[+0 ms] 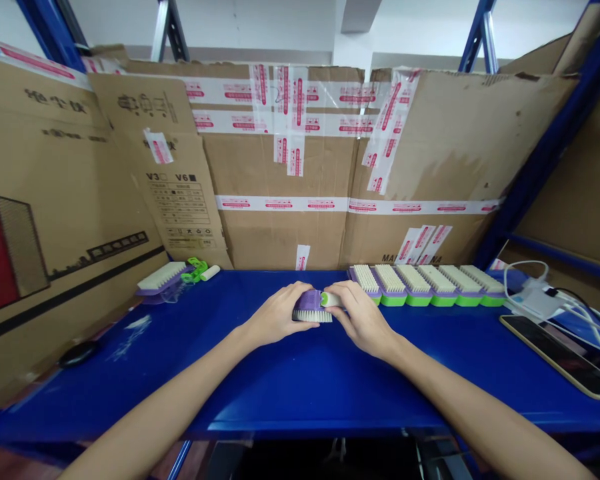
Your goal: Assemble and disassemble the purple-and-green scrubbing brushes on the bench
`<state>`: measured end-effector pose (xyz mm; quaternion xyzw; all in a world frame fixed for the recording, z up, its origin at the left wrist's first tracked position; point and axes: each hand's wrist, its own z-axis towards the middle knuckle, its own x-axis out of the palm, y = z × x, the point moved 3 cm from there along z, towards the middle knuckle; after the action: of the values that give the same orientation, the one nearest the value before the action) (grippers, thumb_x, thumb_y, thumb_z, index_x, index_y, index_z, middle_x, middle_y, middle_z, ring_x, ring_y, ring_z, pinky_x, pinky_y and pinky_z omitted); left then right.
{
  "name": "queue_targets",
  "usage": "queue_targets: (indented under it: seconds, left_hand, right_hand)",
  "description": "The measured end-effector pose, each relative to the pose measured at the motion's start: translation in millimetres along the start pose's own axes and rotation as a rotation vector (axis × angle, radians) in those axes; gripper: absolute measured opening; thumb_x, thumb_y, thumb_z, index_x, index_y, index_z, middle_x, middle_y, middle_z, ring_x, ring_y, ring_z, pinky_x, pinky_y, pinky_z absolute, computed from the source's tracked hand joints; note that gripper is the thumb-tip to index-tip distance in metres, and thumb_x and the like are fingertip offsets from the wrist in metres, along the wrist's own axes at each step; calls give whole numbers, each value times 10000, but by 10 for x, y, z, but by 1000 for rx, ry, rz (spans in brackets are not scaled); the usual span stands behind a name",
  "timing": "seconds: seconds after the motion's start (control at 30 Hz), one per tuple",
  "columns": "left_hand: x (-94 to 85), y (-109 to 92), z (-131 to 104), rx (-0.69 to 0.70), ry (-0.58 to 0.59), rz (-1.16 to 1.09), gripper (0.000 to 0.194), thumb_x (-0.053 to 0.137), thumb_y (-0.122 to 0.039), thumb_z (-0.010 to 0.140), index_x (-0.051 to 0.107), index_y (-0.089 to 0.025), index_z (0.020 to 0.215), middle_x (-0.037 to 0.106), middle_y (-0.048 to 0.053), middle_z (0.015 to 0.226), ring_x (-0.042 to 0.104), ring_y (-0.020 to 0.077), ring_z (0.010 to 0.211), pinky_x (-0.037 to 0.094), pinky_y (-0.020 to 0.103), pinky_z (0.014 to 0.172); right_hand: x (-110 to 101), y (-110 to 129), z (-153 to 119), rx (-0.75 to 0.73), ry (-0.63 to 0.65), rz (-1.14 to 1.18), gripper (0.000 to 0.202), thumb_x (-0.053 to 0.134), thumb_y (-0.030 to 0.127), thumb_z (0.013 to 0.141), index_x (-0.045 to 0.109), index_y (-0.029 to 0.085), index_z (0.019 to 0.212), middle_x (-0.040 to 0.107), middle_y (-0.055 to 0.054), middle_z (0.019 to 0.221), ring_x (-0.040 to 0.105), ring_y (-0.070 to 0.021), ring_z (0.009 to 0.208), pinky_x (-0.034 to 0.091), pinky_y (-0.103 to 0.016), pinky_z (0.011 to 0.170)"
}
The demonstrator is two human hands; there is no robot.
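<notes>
A purple brush head [310,301] with pale bristles facing down is held above the blue table [300,387], near the middle of the view. My left hand [280,310] is closed around its left end, thumb below and fingers on top. My right hand [361,315] is closed on a white and green handle piece [331,300], which meets the right side of the purple brush head. Whether the two pieces are joined cannot be seen.
Several green and purple brushes [415,281], bristles up, stand in a row at the back right. A phone [563,357] and white cables [580,313] lie far right. At the back left are another brush [163,277] and green parts [196,269]. Cardboard [285,230] walls the back.
</notes>
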<state>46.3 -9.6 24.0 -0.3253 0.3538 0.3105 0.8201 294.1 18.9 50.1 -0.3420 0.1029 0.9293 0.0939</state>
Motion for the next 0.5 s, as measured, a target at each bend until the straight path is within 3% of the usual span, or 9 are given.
queue_targets:
  seconds: [0.5]
  left_hand:
    - [-2, 7, 9, 6, -25, 39, 702, 848, -667, 968, 582, -287, 1494, 728, 120, 1418, 736, 359, 1235, 591, 561, 1079]
  right_hand:
    - [27, -89, -24, 87, 93, -16, 332, 545, 359, 1200, 582, 275, 1519, 716, -153, 1364, 707, -357, 1241, 645, -593, 1036]
